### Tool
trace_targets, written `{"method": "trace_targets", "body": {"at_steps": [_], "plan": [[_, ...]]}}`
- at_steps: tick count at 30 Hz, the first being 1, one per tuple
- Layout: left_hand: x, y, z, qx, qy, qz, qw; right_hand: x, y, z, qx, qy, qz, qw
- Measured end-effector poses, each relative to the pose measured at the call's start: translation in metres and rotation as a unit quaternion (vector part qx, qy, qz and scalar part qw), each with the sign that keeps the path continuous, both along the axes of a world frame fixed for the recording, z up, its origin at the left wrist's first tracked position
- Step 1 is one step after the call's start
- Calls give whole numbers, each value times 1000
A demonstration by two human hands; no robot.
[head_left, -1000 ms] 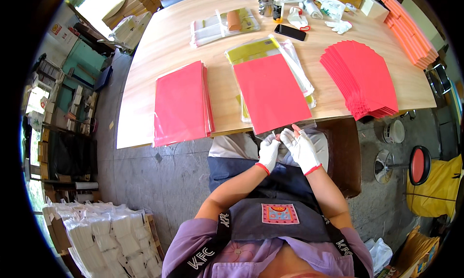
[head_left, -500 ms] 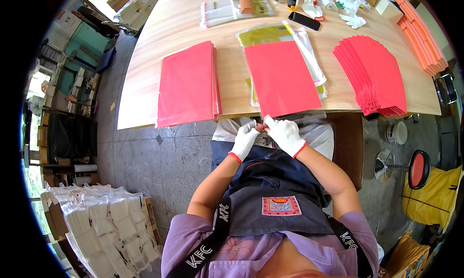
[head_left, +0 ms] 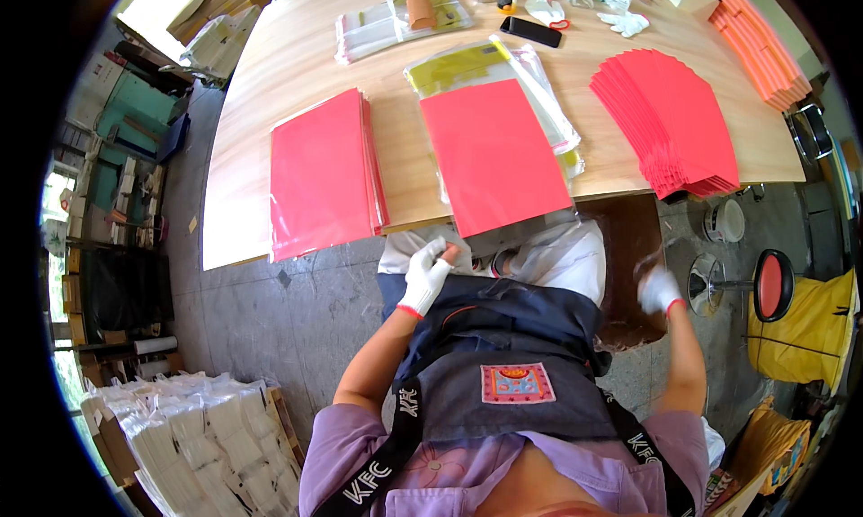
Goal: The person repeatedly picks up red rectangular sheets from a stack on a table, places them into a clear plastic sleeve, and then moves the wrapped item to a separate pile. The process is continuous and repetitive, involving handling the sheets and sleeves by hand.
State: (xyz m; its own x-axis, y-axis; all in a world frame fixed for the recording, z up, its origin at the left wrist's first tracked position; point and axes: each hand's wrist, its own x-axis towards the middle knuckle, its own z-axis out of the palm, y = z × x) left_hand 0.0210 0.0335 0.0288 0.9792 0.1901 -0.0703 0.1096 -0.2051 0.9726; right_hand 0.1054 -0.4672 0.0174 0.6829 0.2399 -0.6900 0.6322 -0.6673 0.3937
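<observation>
My left hand (head_left: 426,278), in a white knit glove with bare fingertips showing, is held over my lap near the table edge. Its fingers are loosely bent and apart, with nothing visible in them. My right hand (head_left: 661,290), also gloved, is out to the right over a brown box (head_left: 629,247). Motion blurs its fingers, and a faint clear wisp shows beside them. In front of me a red sheet (head_left: 496,157) lies in a clear plastic sleeve over a stack of clear bags (head_left: 550,112). To its left is a pile of red sheets in clear sleeves (head_left: 322,175).
Fanned red sheets (head_left: 670,117) lie on the table's right. Farther back are a black phone (head_left: 530,32), a white glove (head_left: 624,23) and more plastic bags (head_left: 369,37). A stool (head_left: 773,285) stands right; a wrapped white stack (head_left: 198,445) stands on the lower left.
My hands were together at the sleeve's near edge. The right has swung out to the right over the box; the left has moved slightly left and down. The whole view has shifted.
</observation>
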Motion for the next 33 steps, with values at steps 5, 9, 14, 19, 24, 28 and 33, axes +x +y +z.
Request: {"method": "trace_targets", "body": {"at_steps": [5, 9, 14, 19, 24, 28, 33], "plan": [[10, -7, 20, 413, -267, 22, 870, -15, 47, 11, 189, -4, -265, 946], [24, -6, 14, 455, -285, -24, 843, 17, 160, 85, 515, -183, -77, 834], [20, -4, 22, 413, -270, -11, 870, 38, 208, 89, 597, -158, -17, 786], [5, -11, 9, -154, -27, 147, 977, 36, 229, 73, 653, -91, -314, 683], [5, -1, 53, -394, 11, 159, 905, 23, 232, 81, 679, 17, -475, 560], [3, 26, 115, -143, -34, 89, 985, 13, 254, 40, 729, 259, -444, 452], [-38, 108, 155, -3, -143, 213, 967, 22, 371, 70, 750, 296, -333, 488]]}}
